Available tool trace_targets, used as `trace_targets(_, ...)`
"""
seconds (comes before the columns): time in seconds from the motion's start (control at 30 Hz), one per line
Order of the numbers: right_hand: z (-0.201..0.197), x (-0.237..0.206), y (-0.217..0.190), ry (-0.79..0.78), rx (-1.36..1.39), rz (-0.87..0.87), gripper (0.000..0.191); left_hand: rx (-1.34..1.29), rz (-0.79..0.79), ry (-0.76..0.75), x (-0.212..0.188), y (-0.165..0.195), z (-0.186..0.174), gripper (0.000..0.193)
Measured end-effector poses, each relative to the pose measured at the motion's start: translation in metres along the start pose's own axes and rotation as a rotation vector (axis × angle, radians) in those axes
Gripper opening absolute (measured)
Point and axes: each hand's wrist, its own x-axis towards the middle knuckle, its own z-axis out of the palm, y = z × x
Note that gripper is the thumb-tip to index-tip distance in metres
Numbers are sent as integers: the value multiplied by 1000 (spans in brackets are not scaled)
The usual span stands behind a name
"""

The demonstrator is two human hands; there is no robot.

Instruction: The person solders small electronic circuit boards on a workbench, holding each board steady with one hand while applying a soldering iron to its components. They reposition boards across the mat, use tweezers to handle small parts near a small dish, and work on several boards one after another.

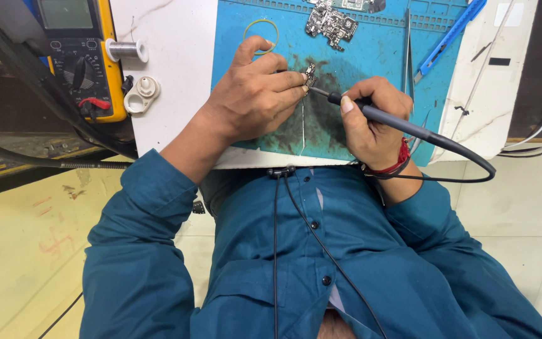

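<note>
My left hand (pixel 255 94) pinches a small circuit board piece (pixel 310 75) between thumb and fingers, pressing it on the blue work mat (pixel 377 69). My right hand (pixel 371 122) grips a black soldering iron (pixel 396 124) like a pen. Its tip touches the right edge of the small board. The iron's cable loops off to the right and back under my wrist. A dark sooty stain covers the mat under both hands.
A larger circuit board (pixel 330 24) lies at the mat's top. A yellow multimeter (pixel 79 56), a solder spool (pixel 127 50) and a white holder (pixel 140 94) sit at left. Tweezers (pixel 407 56) and a blue tool (pixel 450 37) lie at right.
</note>
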Motion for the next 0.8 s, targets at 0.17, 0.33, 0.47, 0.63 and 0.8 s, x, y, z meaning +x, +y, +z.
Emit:
trace_targets(0.17, 0, 0, 0, -1, 3, 7, 13, -8, -1, 3, 0, 0, 0, 12)
trace_targets(0.33, 0, 0, 1, -7, 13, 1, 13, 0, 2, 0, 0, 0, 0, 12)
trace_targets(0.47, 0, 0, 1, -8, -1, 0, 13, -2, -2, -2, 0, 0, 0, 12)
trace_targets(0.63, 0, 0, 1, -12, 2, -7, 13, -5, -6, -4, 0, 0, 0, 12)
trace_targets(0.8, 0, 0, 0, -8, 2, -2, 14, -5, -5, -3, -1, 0, -1, 11)
